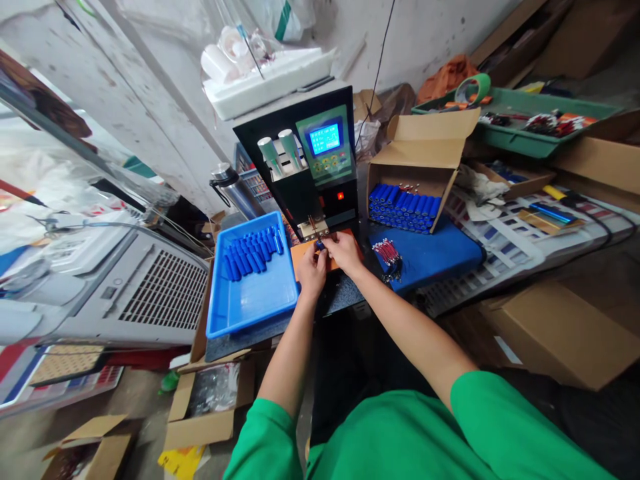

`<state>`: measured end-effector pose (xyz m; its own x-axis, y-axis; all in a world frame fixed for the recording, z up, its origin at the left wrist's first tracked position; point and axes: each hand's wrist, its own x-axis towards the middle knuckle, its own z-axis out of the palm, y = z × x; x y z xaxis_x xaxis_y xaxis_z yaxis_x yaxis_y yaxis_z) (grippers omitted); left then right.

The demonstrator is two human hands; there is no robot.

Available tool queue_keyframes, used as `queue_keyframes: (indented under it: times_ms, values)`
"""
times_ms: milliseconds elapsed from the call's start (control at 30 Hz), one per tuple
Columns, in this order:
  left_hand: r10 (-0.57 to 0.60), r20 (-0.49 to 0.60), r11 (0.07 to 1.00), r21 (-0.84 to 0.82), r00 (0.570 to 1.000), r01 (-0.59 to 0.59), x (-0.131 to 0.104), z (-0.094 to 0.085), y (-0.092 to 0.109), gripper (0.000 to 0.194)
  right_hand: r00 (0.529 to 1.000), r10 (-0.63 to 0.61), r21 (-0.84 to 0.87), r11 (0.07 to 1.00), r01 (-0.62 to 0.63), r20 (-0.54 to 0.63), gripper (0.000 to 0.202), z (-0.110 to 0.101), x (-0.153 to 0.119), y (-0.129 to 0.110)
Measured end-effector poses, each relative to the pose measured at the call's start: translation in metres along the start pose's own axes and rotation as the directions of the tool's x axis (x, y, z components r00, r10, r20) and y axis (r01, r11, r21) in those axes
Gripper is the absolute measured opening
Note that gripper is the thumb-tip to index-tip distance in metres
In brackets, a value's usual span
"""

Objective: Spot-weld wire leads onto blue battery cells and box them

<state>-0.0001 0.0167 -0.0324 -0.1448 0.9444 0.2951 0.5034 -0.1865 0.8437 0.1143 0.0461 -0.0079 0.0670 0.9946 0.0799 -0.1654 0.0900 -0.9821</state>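
Observation:
Under the head of a black spot welder [320,193] with a lit blue screen, both my hands meet at the electrode tips. My left hand [313,269] is closed around a blue battery cell [321,246], most of which the fingers hide. Pressed close against it, my right hand [344,252] pinches at the same spot; what lies between its fingertips is too small to make out. An orange block [302,252] lies beneath the hands. Left of them is a blue tray [253,313] with rows of blue cells [250,253].
A cardboard box [423,143] holding stacked blue cells stands right of the welder. Nearer, a bundle of red and white wire leads [386,253] lies by a blue surface [435,257]. A metal flask [237,190] stands behind the tray. A green tray [530,140] is farther right.

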Motion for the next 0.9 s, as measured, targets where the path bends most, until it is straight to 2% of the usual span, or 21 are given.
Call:
queue_keyframes:
  times_ms: [567,700,833,900]
  values:
    - [0.008,-0.010,0.996,0.085,1.000,-0.007,-0.0038,-0.0013,0.0050,0.031,1.000,0.023,0.005,1.000,-0.023,-0.003,0.028,0.0004,0.0009,0.0040]
    - [0.002,0.000,0.997,0.079,1.000,-0.003,-0.0032,-0.0009,0.0039,0.030,0.999,0.019,0.049,0.999,-0.020,0.027,0.035,0.0003,0.0022,0.0085]
    - [-0.005,0.001,0.997,0.074,1.000,0.005,-0.0022,0.0000,0.0043,0.029,0.995,0.067,0.121,0.990,-0.076,0.075,0.037,-0.0043,0.0004,0.0077]
    - [-0.001,0.003,0.997,0.073,1.000,0.001,-0.0016,-0.0002,0.0047,0.029,0.993,0.083,0.101,0.991,-0.091,0.084,0.037,-0.0093,-0.0023,0.0051]
